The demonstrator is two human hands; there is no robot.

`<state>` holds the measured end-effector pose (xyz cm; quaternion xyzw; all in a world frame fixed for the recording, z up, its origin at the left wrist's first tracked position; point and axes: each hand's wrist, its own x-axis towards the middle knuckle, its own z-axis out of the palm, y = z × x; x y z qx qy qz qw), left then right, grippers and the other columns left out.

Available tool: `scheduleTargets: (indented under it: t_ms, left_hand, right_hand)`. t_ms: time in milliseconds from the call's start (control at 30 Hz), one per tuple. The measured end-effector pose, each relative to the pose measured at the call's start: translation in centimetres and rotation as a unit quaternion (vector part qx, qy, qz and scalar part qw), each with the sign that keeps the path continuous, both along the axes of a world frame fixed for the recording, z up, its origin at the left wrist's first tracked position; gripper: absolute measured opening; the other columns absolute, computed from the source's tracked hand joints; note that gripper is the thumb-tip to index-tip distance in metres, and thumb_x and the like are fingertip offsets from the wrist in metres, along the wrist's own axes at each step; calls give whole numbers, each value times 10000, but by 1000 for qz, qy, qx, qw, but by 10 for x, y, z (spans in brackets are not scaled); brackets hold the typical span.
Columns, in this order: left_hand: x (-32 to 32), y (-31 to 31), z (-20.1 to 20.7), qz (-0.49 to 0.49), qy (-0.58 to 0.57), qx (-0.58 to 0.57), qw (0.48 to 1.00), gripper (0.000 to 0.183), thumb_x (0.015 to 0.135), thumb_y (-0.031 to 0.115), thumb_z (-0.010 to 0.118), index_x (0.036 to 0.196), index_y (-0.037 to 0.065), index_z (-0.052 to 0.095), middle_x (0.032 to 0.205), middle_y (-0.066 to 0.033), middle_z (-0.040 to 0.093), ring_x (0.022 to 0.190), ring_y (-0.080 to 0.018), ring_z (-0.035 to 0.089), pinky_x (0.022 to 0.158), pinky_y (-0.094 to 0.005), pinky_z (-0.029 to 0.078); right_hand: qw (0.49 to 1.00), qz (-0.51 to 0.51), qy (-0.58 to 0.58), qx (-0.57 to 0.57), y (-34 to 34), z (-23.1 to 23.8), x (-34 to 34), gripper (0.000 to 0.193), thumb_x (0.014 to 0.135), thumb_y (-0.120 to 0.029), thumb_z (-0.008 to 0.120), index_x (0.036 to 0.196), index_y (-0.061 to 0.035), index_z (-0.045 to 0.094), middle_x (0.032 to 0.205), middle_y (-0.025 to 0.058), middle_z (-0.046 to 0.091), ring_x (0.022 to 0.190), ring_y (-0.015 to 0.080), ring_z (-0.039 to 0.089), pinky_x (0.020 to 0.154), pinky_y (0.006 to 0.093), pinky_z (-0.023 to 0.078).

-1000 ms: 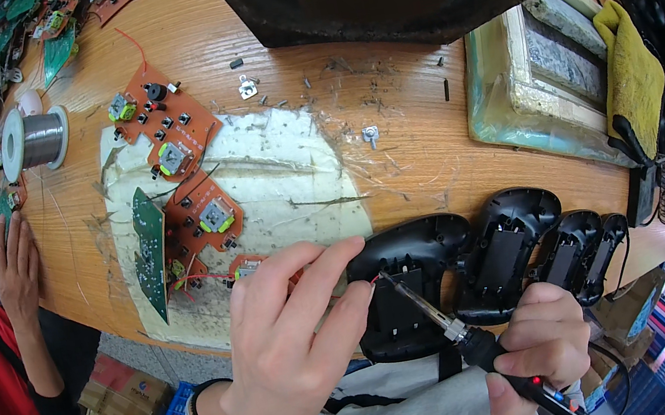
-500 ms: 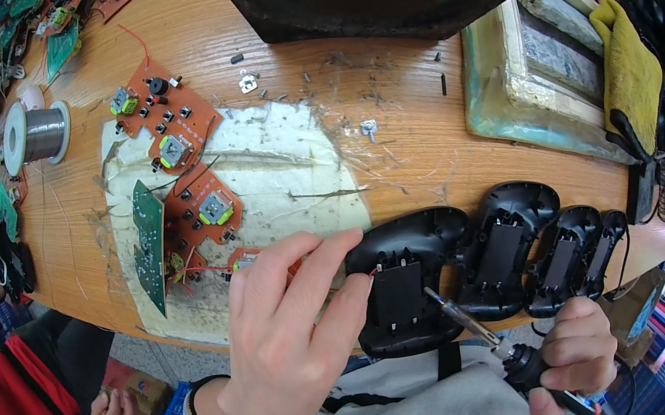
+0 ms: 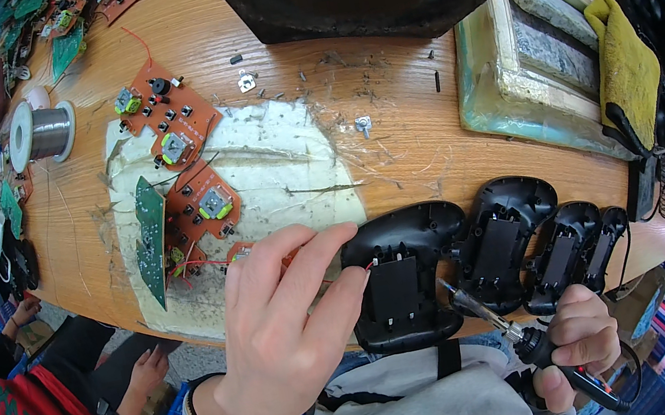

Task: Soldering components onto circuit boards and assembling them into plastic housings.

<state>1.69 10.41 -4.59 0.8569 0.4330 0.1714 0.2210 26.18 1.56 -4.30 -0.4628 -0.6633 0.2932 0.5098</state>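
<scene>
The first black controller shell [image 3: 413, 225] lies open side up near the table edge, leaving its metal contacts reachable. Your left hand [image 3: 287, 329] bends beside it, a red wire [image 3: 372, 263] at the thumb; whether you pinch it is hidden. Your right hand [image 3: 585, 337] grips the soldering iron [image 3: 535, 346], apparently angled clear of plastic, though the second shell [image 3: 531, 196] crowds its tip.
</scene>
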Motion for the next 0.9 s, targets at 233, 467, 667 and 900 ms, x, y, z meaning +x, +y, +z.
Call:
scheduleTargets:
  t_ms: [233,467,667,900]
  left_hand:
    - [-37,-19,0,256,-239,-39,936,197,693,5,621,887,11,650,1032,-150,599,911,-272,543,787,-346,431]
    - [-82,-84,-5,274,-54,-34,960,192,691,25,636,873,-27,606,946,-118,555,876,-225,531,780,-304,423]
    - [-73,-102,-14,303,-31,-30,952,184,625,-36,694,795,1,634,905,-91,554,826,-201,531,712,-277,426]
    - [-52,-72,-4,245,-298,-24,922,174,668,-72,711,816,-9,645,984,-139,606,819,-180,637,665,-262,521]
  right_hand:
    - [996,-88,19,-9,-13,-1,-1,254,634,-211,611,718,-101,397,476,-6,347,372,110,289,482,290,222]
    - [992,-117,48,-3,-19,-4,-9,256,631,-224,591,700,-102,376,472,-5,314,420,109,255,517,295,231]
    - [998,-14,55,-5,-30,-5,-2,274,656,-237,612,709,-86,390,591,45,400,526,141,332,543,303,253]
    - [989,-133,68,-17,-46,-7,8,280,696,-252,616,748,-62,417,648,60,427,598,156,369,614,323,280]
